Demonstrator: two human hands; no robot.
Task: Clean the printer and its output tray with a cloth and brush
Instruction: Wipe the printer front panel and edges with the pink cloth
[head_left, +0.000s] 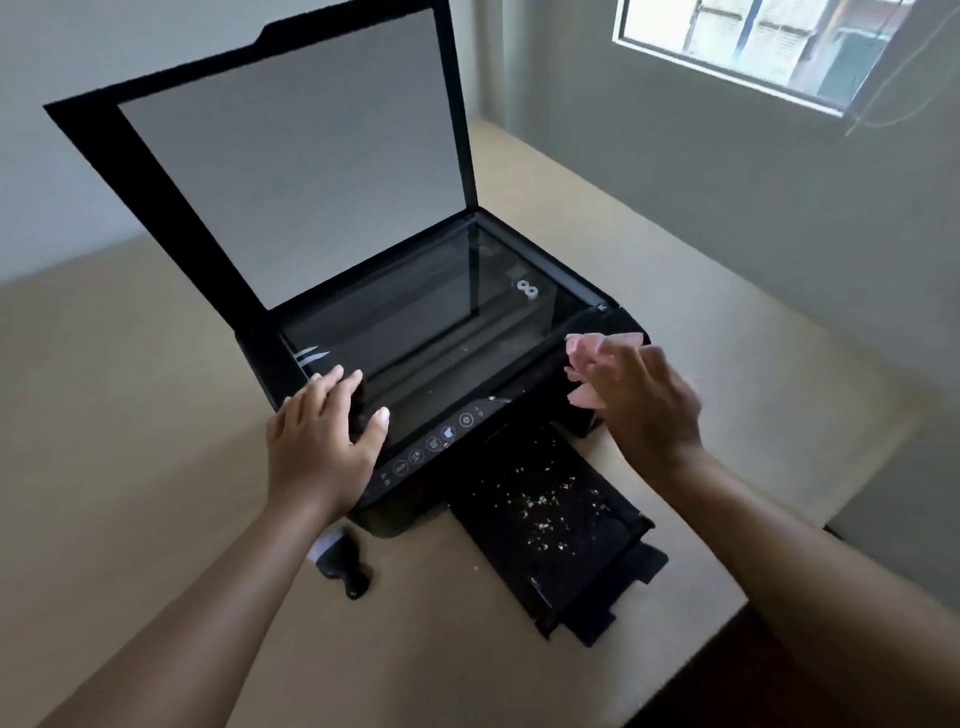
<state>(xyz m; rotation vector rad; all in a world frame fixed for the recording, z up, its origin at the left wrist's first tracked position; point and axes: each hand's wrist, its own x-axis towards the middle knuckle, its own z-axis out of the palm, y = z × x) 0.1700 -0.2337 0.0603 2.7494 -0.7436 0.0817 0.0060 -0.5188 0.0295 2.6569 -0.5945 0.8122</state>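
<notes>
A black printer (519, 410) stands on a beige table, its scanner lid (291, 156) raised and the glass bed (431, 312) exposed. Its output tray (550, 514) sticks out toward me, speckled with pale crumbs. My left hand (322, 436) rests flat on the printer's front left corner, fingers straight on the edge of the glass. My right hand (644, 405) holds a pink cloth (587, 353) against the printer's right front edge. A black brush (343, 561) with a white band lies on the table in front of the printer, partly hidden by my left forearm.
The beige table (130, 415) extends left and behind the printer; its right edge (779, 582) drops off just past the tray. Grey walls rise behind, with a window (753, 41) at the upper right. Two small white rollers (527, 290) show under the glass.
</notes>
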